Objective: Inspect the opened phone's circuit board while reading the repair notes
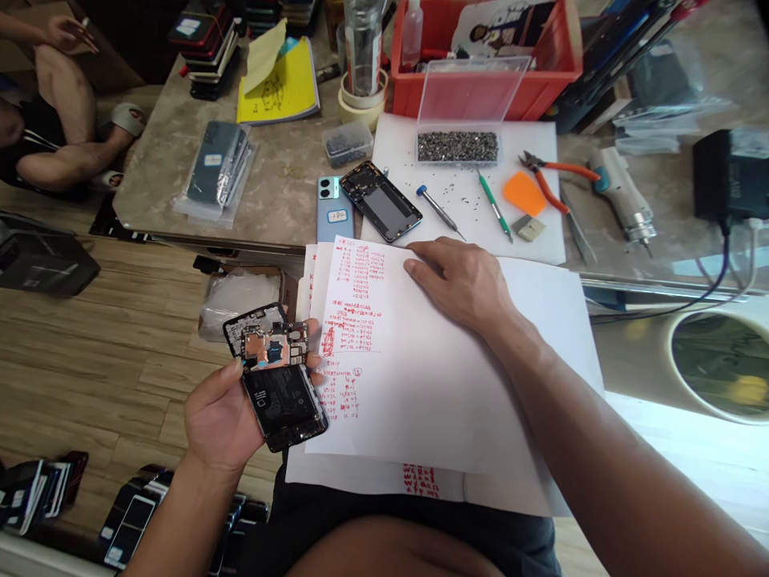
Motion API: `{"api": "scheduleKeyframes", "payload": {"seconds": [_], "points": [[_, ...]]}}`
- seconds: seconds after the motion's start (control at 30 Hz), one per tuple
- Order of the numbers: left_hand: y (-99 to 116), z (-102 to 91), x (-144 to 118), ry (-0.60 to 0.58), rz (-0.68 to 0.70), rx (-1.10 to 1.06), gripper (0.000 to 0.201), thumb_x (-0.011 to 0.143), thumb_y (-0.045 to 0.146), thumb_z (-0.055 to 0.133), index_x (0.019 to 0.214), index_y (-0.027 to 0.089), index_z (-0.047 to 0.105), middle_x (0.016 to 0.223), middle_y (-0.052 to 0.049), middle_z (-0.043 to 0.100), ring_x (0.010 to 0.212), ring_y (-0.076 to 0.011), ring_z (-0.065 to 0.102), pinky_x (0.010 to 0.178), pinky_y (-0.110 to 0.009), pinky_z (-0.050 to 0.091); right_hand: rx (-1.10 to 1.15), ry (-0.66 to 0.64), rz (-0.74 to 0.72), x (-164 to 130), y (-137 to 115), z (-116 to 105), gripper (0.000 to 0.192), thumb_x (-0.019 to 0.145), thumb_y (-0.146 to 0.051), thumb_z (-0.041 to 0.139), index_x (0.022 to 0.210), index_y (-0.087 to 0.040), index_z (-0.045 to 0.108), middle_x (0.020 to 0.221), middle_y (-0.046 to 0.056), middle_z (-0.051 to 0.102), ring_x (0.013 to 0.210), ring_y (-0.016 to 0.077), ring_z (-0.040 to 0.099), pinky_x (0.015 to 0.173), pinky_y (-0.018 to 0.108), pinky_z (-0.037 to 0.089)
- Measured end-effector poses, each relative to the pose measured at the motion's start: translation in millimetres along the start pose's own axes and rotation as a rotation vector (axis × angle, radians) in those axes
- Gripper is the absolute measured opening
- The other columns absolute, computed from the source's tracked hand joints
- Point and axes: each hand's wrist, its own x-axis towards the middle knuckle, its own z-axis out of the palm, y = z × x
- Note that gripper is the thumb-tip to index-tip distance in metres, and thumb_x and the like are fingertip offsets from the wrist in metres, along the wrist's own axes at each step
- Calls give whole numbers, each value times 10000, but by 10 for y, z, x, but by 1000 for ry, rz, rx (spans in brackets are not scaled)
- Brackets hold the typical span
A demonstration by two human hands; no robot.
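Observation:
My left hand [225, 417] is closed around an opened phone [285, 405] with its black battery showing. A loose circuit board [273, 350] with copper-coloured patches lies across the phone's upper part, within the same grip. My right hand [460, 276] lies on a stack of white paper sheets [432, 385], near their top edge, with thumb and index finger stretched out and apart. Its other fingers are partly hidden. Red handwriting covers the left side of the top sheet. The stack spans my lap and the table's front edge.
Just beyond the paper lie a phone back housing [381, 200], a blue phone [335, 208], a screwdriver [440, 212], a green-handled tool [496, 208] and pliers [546, 180]. Behind them stand an open box of screws [457, 148] and a red bin [481, 88]. Another person [66, 120] sits at left.

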Motion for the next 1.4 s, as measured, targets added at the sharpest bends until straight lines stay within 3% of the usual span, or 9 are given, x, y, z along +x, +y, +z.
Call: {"api": "scheduleKeyframes", "payload": {"seconds": [0.27, 0.5, 1.1, 1.27, 1.4], "points": [[5, -59, -1, -7, -4, -11, 594, 886, 299, 827, 1464, 203, 734, 1580, -167, 678, 1246, -412, 780, 1095, -592, 640, 5, -9, -6, 4, -11, -5, 444, 1053, -456, 508, 1271, -240, 829, 1152, 104, 820, 1011, 331, 754, 819, 433, 521], [-1, -5, -6, 14, -7, -10, 497, 896, 298, 822, 1386, 229, 780, 1557, -163, 697, 1208, -392, 800, 1071, -553, 656, 13, -8, -7, -2, -9, -10, 464, 1055, -464, 499, 1284, -230, 827, 1172, 104, 820, 1028, 331, 758, 836, 436, 523], [-7, -32, 8, -7, -21, -37, 521, 926, 294, 779, 1443, 234, 749, 1574, -179, 681, 1251, -399, 779, 1108, -582, 626, 11, -9, -14, -19, -21, -30, 437, 1060, -444, 518, 1292, -235, 823, 1105, 104, 813, 983, 313, 736, 823, 417, 506], [-5, -53, 8, -41, -22, -58, 355, 960, 292, 737, 1300, 224, 814, 1596, -172, 663, 1285, -399, 765, 1151, -595, 591, 12, -5, -20, -23, -21, -19, 442, 1065, -436, 518, 1314, -225, 816, 1132, 109, 817, 999, 317, 741, 839, 422, 509], [-3, -79, 23, -57, -43, -68, 508, 966, 299, 725, 1470, 231, 731, 1633, -168, 628, 1334, -420, 735, 1175, -628, 564, 10, -1, -30, -24, -13, -13, 444, 1068, -434, 513, 1322, -228, 813, 1101, 107, 817, 980, 312, 736, 831, 416, 507]]}}
